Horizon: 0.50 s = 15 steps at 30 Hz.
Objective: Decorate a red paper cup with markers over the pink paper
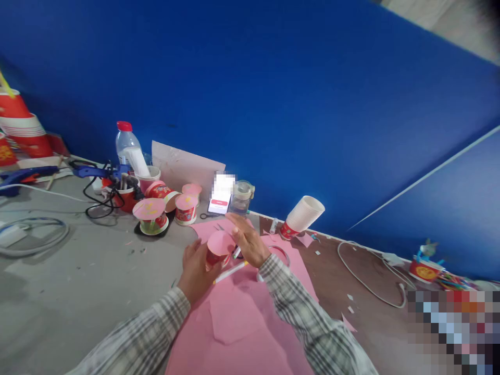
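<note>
My left hand [199, 266] is wrapped round a red paper cup [214, 259] that stands over pink paper. A round pink paper disc [221, 243] covers the top of this cup. On the right, my right hand [250, 240] is stretched out with its fingers straight, close to the disc's edge; whether it touches the disc I cannot tell. A white marker [231, 272] lies on the pink paper sheet [238, 317] just in front of the cup. A roll of tape [282, 255] sits partly behind my right wrist.
Finished-looking cups with pink discs [149, 208] stand at left, beside a plastic bottle [127, 143] and glue gun [97, 171]. Behind my hands are a lit phone [219, 200] and glass jar [242, 195]. Stacked paper cups [304, 213] lean at right, near a white cable [367, 284].
</note>
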### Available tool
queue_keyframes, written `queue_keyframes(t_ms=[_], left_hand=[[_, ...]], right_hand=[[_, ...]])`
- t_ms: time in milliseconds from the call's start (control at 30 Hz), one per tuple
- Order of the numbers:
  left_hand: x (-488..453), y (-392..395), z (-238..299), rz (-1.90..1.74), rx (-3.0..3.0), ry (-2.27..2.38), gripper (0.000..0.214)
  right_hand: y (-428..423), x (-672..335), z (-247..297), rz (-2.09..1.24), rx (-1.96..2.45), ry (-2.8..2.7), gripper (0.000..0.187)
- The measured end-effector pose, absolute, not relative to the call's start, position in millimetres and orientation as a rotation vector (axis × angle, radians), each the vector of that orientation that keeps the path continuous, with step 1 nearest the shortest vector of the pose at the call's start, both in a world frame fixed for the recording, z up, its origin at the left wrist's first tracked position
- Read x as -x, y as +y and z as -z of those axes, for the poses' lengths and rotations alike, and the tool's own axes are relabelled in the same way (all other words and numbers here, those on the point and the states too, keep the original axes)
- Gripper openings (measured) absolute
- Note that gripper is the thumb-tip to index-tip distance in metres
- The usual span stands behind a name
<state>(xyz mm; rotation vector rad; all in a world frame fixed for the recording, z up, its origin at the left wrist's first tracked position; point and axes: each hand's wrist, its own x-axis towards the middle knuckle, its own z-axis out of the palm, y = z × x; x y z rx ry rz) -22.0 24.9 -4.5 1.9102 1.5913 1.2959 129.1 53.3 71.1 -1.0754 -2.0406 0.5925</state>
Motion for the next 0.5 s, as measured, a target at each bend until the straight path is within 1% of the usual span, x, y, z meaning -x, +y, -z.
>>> queue_keyframes(t_ms=[133,267,400,500], left_hand=[[22,25,6,-1.267,-1.951,1.599,0.024],[20,25,9,-1.257,-1.961,1.62,0.026],[20,26,11,-1.256,-1.971,1.636,0.028],[20,26,12,-1.252,-1.983,1.633,0.027]], right_hand=[[59,-118,-67,-0.631,0.998,-2.089,0.048],[60,-111,-63,-0.7,0.922,-2.157,0.043],[59,-115,-63,-0.777,0.917,-2.177,0.04],[58,-118,-64,-0.82,0.937,-2.164,0.034]])
